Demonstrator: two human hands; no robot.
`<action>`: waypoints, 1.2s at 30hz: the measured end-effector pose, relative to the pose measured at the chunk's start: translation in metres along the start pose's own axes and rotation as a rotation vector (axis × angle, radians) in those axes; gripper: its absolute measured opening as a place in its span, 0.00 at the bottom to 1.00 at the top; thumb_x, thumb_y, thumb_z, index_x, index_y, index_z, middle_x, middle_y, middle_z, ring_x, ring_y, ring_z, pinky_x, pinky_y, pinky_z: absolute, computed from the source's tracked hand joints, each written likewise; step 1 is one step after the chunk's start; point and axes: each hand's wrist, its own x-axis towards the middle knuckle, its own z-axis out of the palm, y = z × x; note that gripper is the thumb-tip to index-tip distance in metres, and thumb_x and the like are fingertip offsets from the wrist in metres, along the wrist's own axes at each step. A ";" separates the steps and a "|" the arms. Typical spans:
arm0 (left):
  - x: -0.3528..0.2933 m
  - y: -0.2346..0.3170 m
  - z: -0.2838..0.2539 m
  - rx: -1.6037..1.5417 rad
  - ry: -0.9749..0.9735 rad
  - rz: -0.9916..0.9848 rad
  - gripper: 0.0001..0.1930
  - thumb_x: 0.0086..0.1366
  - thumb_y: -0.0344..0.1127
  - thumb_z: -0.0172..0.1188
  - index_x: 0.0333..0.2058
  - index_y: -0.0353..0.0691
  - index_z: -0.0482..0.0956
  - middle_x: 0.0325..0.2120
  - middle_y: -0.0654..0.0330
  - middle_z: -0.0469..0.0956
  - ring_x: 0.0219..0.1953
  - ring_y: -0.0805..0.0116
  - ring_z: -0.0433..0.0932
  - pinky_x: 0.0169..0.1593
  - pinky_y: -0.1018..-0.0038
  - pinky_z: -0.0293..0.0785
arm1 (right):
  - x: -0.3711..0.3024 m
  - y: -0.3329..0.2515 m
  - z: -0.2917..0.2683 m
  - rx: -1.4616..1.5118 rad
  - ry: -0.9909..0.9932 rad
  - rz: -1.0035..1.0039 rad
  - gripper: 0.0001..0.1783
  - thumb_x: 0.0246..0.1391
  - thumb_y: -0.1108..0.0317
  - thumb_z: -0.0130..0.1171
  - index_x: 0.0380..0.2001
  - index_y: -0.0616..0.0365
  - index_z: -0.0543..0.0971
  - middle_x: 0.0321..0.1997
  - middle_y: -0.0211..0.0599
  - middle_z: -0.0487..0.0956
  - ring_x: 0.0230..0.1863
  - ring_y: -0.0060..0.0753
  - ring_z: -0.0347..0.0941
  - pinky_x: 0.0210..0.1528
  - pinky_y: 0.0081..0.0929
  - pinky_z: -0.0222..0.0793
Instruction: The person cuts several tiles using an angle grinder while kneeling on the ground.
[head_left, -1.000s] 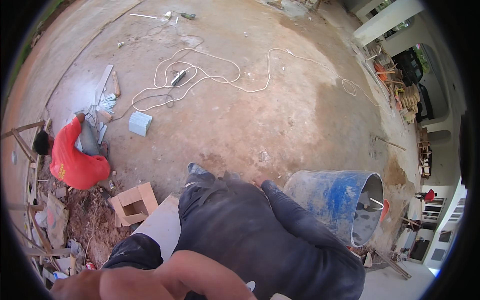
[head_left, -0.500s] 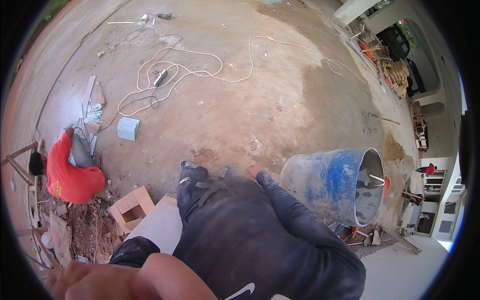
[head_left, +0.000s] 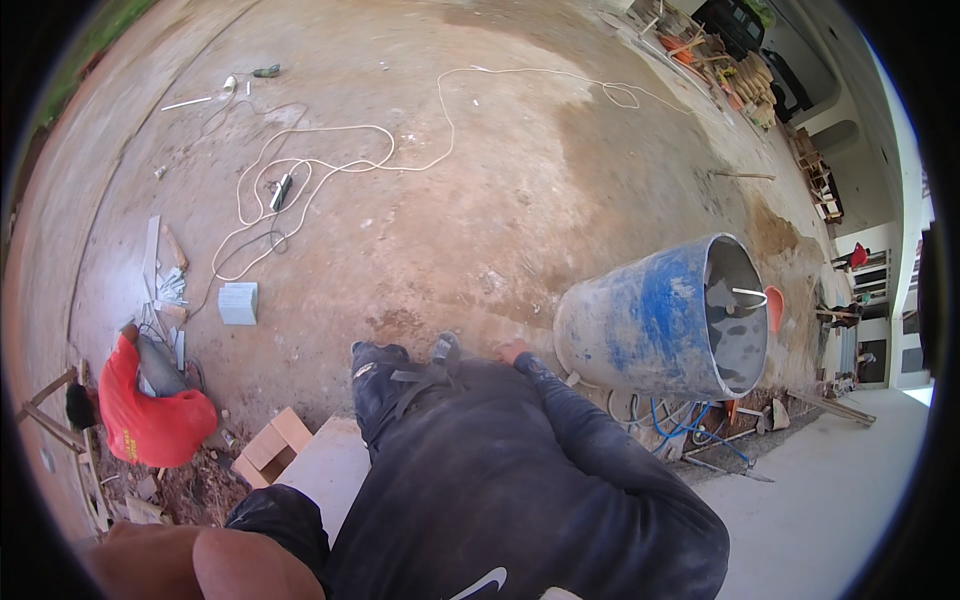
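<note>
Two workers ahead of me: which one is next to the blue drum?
The one in dark clothes, bent over mid-frame, a hand beside the blue drum; the one in red crouches far left.

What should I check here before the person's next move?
1. Own hands in view: not ok; only a bare forearm shows at the lower edge.
2. Space directly ahead: not ok; a person in dark clothes is bent over there.
3. Blue drum steady: cannot tell; it is tipped, with its opening to the right.
4. Ground ahead: not ok; a white cable lies in loose loops.
5. Person in red shirt: ok; crouched well to the left.
</note>
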 end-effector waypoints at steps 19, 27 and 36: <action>0.008 -0.069 -0.059 -0.625 0.713 -0.101 0.47 0.65 0.63 0.51 0.69 0.34 0.46 0.72 0.53 0.42 0.74 0.59 0.38 0.73 0.53 0.36 | -0.003 0.020 -0.019 0.233 0.086 -0.084 0.16 0.53 0.62 0.57 0.41 0.60 0.84 0.33 0.44 0.84 0.30 0.32 0.82 0.34 0.27 0.76; -0.005 -0.074 -0.072 -0.648 0.738 -0.127 0.50 0.64 0.69 0.45 0.69 0.35 0.42 0.72 0.51 0.41 0.74 0.56 0.37 0.73 0.50 0.35 | 0.000 -0.013 -0.012 0.122 0.023 -0.083 0.15 0.53 0.63 0.58 0.40 0.60 0.83 0.38 0.44 0.84 0.38 0.35 0.82 0.40 0.30 0.75; -0.062 -0.123 -0.102 0.066 0.822 -0.526 0.33 0.75 0.53 0.38 0.64 0.27 0.56 0.50 0.41 0.75 0.50 0.57 0.79 0.59 0.64 0.71 | 0.025 0.025 -0.019 -0.391 0.072 -0.281 0.16 0.53 0.60 0.56 0.45 0.47 0.82 0.45 0.38 0.83 0.48 0.37 0.79 0.49 0.35 0.73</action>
